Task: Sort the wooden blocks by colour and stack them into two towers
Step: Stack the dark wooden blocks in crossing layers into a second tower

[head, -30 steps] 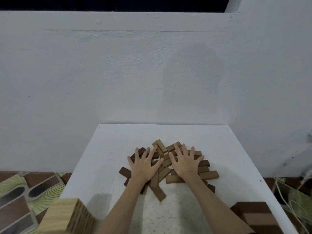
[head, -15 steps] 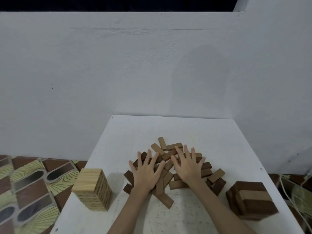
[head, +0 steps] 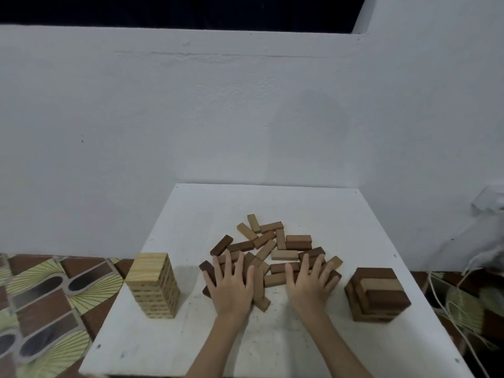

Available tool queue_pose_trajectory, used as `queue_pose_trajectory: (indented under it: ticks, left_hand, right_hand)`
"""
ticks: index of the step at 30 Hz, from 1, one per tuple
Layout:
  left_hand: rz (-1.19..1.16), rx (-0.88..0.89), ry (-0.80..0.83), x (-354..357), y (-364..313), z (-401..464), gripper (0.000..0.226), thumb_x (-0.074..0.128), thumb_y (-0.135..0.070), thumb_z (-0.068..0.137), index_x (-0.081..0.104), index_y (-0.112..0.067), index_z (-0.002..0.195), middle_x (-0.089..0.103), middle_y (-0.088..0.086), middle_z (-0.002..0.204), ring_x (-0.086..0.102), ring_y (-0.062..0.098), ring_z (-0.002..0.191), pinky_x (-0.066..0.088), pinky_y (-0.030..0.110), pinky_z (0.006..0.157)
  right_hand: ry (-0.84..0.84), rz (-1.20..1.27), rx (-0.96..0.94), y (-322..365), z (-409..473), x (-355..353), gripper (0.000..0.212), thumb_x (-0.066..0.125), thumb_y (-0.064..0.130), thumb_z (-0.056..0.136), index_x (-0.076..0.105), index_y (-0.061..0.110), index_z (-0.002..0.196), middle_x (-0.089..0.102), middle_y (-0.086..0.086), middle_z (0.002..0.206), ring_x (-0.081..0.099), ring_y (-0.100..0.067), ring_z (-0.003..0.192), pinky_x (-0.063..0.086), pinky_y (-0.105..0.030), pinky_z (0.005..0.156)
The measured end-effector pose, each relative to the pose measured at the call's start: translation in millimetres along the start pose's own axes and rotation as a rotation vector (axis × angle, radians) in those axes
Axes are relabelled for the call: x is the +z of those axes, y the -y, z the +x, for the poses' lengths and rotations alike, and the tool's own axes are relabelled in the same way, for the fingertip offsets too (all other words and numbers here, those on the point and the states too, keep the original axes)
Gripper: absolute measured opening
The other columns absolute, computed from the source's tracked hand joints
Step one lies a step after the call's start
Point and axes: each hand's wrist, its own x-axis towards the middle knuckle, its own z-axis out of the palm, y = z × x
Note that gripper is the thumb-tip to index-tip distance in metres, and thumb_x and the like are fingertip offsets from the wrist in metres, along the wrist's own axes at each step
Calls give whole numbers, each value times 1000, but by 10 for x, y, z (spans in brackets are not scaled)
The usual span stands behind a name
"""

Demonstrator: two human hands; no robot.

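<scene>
Left hand (head: 231,285): flat, fingers spread and straight, palm down on the near-left edge of the loose pile; holds nothing.
Right hand (head: 309,283): same posture, pressed on the near-right edge of the pile; holds nothing. The two hands lie apart, with a few blocks showing between them.
Loose pile (head: 272,249): dark and mid-brown blocks mixed with some paler ones, lying flat and crossed over one another at mid-table, between the two stacks.
Light tower (head: 152,286): pale wood, upright, many layers, square and tidy, at the table's left edge, well apart from the left hand.
Dark stack (head: 377,294): brown blocks, low, only a few layers, top layer uneven with one lighter brown piece showing; near the right hand but not touching.
Table (head: 191,350): white, speckled surface, set against a white wall (head: 191,118); patterned floor tiles (head: 41,296) at left.
Progress, judged: pale tower looks nearly complete; dark stack barely begun.
Left to do: pick the remaining blocks out by colour, most apparently bound for the dark stack.
</scene>
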Motion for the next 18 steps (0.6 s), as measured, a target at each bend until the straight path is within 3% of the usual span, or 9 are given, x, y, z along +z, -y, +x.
queue_pose_trajectory:
  ticks: [2,4,6,8,10,13,16,18]
  left_hand:
    - [-28,-3,28,47,-63,-20,75,3,-56,96,69,-26,114,64,6,123,58,33,117,40,57,98]
    - [-14,26,38,25,-119,-49,79,1,-60,94,65,-22,121,59,5,131,51,31,125,39,57,99]
    - [-58,59,116,-48,-124,-68,79,-1,-63,89,45,-24,140,33,1,152,23,26,143,18,49,114]
    - [-138,109,70,-104,-61,-96,59,15,-54,97,30,-25,146,14,-3,158,3,20,147,2,40,117]
    - [-187,181,-26,-140,45,-162,43,31,-31,101,36,-22,143,20,-3,156,7,18,146,6,39,118]
    - [-261,247,-52,-154,143,-305,41,41,-5,92,55,-15,129,45,1,143,29,25,140,24,42,115]
    - [-247,320,-57,-124,194,-412,38,53,-5,73,72,-16,103,65,2,113,57,32,113,48,52,91]
    - [-172,357,-53,-126,192,-438,33,60,-7,69,74,-19,96,67,1,108,59,32,110,50,51,89]
  right_hand:
    - [64,22,-27,65,-41,-24,66,16,52,100,9,14,153,-5,-18,159,-9,-38,145,-5,-52,115]
    - [122,58,-56,71,-66,-77,64,17,49,101,5,14,153,-10,-16,159,-14,-33,145,-8,-47,116]
    - [121,129,-91,33,-82,-150,61,19,44,102,5,13,153,-9,-13,159,-15,-29,146,-8,-44,117]
    - [102,200,-167,-24,-115,-201,56,24,35,104,8,13,153,-4,-10,160,-11,-25,147,-5,-39,118]
    - [73,265,-269,-80,-179,-201,50,29,25,103,18,16,152,8,-4,160,-1,-19,148,5,-34,119]
    - [43,301,-447,-100,-342,-158,43,39,22,101,40,24,143,31,1,152,22,-15,141,24,-29,113]
    - [35,336,-558,-60,-514,-90,38,42,35,96,57,30,130,45,1,140,39,-18,127,36,-33,105]
    - [10,363,-563,-45,-595,-52,47,37,51,89,66,30,119,53,3,129,47,-19,114,42,-32,97]
